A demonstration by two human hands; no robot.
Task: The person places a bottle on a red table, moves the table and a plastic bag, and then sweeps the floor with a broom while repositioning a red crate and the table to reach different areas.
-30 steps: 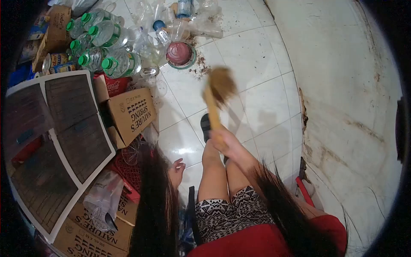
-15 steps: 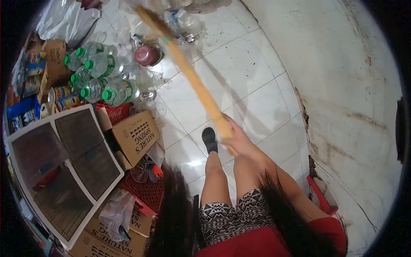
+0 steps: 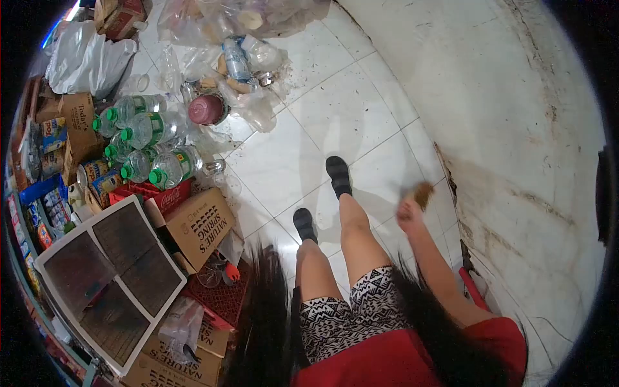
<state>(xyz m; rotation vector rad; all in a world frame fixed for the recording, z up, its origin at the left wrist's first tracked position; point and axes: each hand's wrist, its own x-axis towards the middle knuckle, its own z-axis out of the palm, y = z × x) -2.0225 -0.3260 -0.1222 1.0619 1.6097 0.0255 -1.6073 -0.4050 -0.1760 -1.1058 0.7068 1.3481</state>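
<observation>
My right hand (image 3: 409, 216) is closed around a broom (image 3: 423, 193), low over the floor at the right, near the stained wall. Only a short brown, bristly part of the broom shows beyond my fingers; the rest is foreshortened or hidden. Slight blur covers the hand. My left hand is out of view.
Plastic bottles with green caps (image 3: 169, 169), a reddish round container (image 3: 207, 109) and loose clear bags (image 3: 261, 55) lie on the tiled floor (image 3: 309, 138). Cardboard boxes (image 3: 200, 222) and a framed mesh panel (image 3: 145, 308) crowd the left. The wall (image 3: 516, 148) bounds the right.
My right hand has swung right, towards the wall. The broom, earlier stretched long across the floor towards the bottles, now shows only a short end. One foot has stepped forward.
</observation>
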